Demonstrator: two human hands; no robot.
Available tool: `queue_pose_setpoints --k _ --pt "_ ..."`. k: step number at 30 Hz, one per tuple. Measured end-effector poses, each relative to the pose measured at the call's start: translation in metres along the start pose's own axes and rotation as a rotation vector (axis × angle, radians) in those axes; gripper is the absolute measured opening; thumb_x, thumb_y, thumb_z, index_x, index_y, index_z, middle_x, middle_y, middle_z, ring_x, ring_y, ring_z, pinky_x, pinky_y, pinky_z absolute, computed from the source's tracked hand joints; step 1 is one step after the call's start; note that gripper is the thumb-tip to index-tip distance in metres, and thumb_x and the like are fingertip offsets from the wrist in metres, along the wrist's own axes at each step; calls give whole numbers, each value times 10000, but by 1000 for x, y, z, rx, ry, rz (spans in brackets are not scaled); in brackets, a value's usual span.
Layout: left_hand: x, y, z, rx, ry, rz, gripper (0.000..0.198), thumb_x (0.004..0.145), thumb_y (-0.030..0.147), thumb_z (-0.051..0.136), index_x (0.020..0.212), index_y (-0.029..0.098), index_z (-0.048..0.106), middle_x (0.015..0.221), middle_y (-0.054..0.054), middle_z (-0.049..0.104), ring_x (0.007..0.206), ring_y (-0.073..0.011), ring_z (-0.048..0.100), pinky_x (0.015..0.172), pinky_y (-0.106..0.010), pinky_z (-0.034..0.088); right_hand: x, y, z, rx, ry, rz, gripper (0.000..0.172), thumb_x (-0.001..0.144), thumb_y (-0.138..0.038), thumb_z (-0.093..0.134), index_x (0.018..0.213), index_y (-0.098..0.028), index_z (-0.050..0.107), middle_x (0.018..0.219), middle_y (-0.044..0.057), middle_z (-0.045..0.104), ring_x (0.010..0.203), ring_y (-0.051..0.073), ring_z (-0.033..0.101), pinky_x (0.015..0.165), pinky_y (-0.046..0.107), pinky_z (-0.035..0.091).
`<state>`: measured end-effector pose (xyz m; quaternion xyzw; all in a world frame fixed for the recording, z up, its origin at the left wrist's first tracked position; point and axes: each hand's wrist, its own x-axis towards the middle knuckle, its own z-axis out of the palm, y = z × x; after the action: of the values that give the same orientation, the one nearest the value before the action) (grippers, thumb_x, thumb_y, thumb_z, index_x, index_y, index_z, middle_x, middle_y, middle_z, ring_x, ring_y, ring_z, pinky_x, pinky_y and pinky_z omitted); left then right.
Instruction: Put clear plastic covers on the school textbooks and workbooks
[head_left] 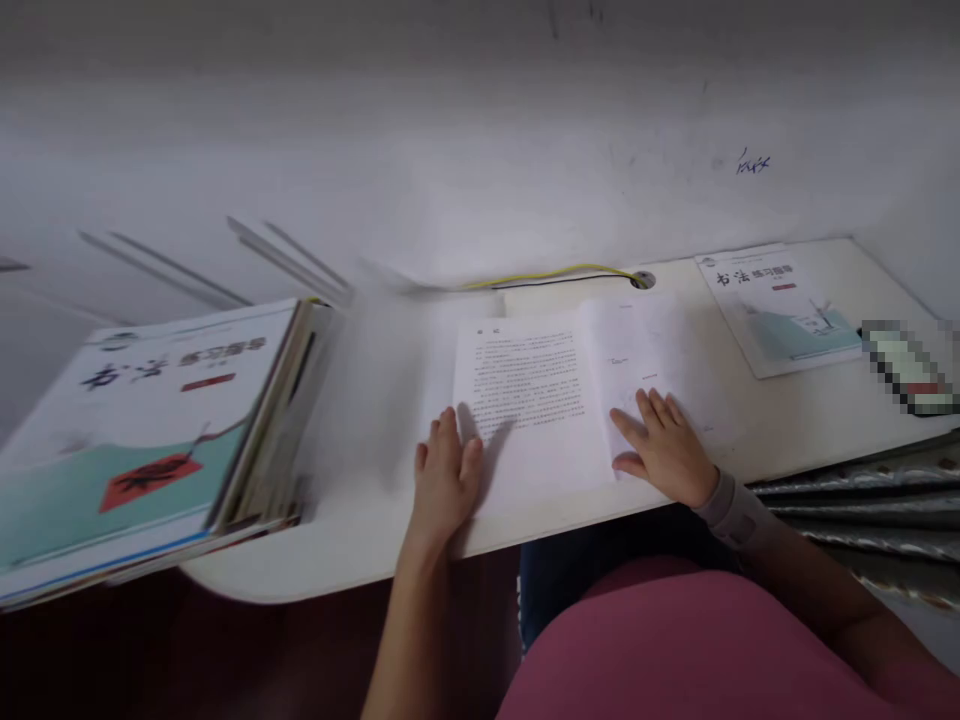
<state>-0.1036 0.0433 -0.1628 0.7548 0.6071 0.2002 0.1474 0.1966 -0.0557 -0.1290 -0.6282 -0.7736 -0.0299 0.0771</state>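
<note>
An open book (529, 400) lies on the white desk, its left page full of printed lines and its right page mostly blank with a few short lines. My right hand (664, 445) rests on the lower part of the right page, fingers spread, with a grey band round the wrist. Along the left page's lower outer edge is my left hand (446, 475), its fingers stretched forward and the thumb apart. Neither hand grips anything. Whether the left palm presses on the paper or the desk is hard to tell.
A tall stack of books (172, 430) stands on the desk (360, 530) at the left. Another thin book (784, 315) lies at the right, beside a pixelated phone-like object (911, 370). Yellow and black cables (555, 275) run along the wall into a round hole (643, 281).
</note>
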Motion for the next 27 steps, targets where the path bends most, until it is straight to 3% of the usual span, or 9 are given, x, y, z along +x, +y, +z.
queue_pose_setpoints --k 13,27 --pt "3 16 -4 40 -1 -109 691 916 448 278 1434 -9 278 1478 -232 340 1406 -321 252 1134 -522 187 -4 4 -1 1 -31 37 654 857 -585 476 1400 -221 438 1451 239 378 1355 387 324 1081 549 244" --pt "1 23 -4 152 -22 -88 643 928 425 267 1423 20 336 1488 -212 331 1406 -336 244 1120 -557 191 -10 10 -2 23 -51 58 632 863 -557 502 1404 -237 430 1475 225 347 1366 377 305 1083 555 226"
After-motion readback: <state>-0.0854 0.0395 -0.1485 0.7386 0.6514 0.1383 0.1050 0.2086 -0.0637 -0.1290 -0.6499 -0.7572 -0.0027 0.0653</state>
